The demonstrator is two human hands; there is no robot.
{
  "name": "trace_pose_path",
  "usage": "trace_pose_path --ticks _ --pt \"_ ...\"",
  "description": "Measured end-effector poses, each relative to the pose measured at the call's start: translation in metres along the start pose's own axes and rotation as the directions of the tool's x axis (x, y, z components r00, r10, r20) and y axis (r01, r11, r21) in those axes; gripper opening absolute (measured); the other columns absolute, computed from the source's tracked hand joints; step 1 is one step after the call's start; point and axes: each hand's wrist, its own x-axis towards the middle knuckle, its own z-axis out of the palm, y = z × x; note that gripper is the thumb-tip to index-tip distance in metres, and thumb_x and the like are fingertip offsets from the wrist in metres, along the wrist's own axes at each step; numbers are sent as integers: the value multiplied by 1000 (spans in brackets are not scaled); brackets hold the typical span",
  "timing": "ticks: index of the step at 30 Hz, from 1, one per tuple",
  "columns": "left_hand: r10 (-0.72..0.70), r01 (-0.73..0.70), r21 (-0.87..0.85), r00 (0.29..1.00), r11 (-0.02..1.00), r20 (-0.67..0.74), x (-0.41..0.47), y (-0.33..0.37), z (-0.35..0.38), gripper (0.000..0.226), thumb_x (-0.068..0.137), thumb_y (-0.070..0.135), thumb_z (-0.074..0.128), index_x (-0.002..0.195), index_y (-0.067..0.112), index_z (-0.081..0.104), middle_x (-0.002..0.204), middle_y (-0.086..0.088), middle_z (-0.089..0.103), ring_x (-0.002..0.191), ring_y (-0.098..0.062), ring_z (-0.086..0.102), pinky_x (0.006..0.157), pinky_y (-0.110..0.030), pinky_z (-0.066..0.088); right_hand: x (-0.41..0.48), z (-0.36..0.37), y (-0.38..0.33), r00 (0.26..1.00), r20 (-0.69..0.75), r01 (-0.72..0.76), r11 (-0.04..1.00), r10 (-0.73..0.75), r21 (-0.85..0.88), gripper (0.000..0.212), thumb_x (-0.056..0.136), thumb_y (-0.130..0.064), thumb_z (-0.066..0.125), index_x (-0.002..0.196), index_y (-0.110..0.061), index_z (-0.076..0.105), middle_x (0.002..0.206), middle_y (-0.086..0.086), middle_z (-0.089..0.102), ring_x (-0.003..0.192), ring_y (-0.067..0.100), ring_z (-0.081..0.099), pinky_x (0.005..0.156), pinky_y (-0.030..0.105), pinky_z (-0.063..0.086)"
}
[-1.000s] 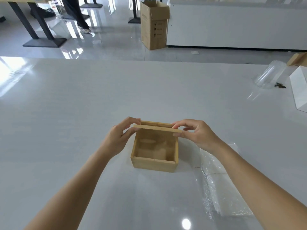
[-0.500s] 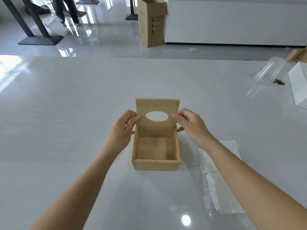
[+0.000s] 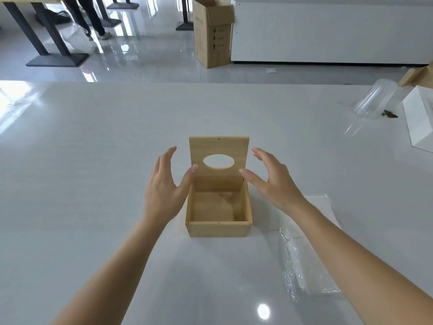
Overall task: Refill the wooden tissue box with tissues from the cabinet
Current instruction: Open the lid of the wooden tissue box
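Head view: the wooden tissue box [image 3: 219, 213] stood on the white table [image 3: 93, 160], my landmark throughout. Its hinged lid [image 3: 219, 156] stood upright at the box's far edge, oval slot facing me, long axis left to right, leaving the empty cavity exposed for loading. My left hand [image 3: 164, 191] and right hand [image 3: 273, 181] flanked the lid with fingers spread, gripping nothing, seemingly just off it. The wrapped tissue pack [image 3: 307, 245] lay near the box's right side, within reach
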Motion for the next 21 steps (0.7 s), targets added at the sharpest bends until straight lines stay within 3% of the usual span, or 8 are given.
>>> trace_pose_path --ticks 3,6,10,13,21 --pt "74 -71 84 996 994 -38 -12 5 -2 76 82 61 43 144 19 30 151 -1 32 139 -16 28 105 -28 24 -11 -5 7 989 -29 133 962 -144 -237 81 78 -67 44 145 -24 26 152 -6 28 139 5 20 108 23 8" --pt "156 -145 196 987 970 -44 -23 11 0 78 82 63 38 146 19 29 155 -3 26 142 -18 23 111 -30 18 -21 -10 22 984 -29 152 916 -175 -371 86 74 -73 32 147 -29 18 157 -1 15 144 12 9 111 28 2" --pt "338 -324 369 941 871 29 -34 25 8 78 87 66 32 144 13 35 153 -8 30 142 -21 25 117 -35 16 -39 -19 38 988 -47 110 887 -146 -448 90 71 -84 21 147 -36 10 158 -1 8 145 15 3 113 34 -2" --pt "429 -424 391 900 817 78 -40 40 19 74 88 62 37 141 10 41 149 -10 36 140 -24 30 117 -37 19 -52 -29 47 993 -65 62 884 -103 -463 91 68 -86 16 146 -40 6 159 -2 5 145 14 0 113 34 -3" --pt "494 -534 405 844 742 208 -68 83 63 69 88 61 38 138 14 47 147 -10 40 139 -26 33 117 -40 20 -87 -65 79 994 -104 -26 871 -29 -491 84 73 -79 25 145 -42 0 159 -2 0 145 11 -6 114 35 -6"
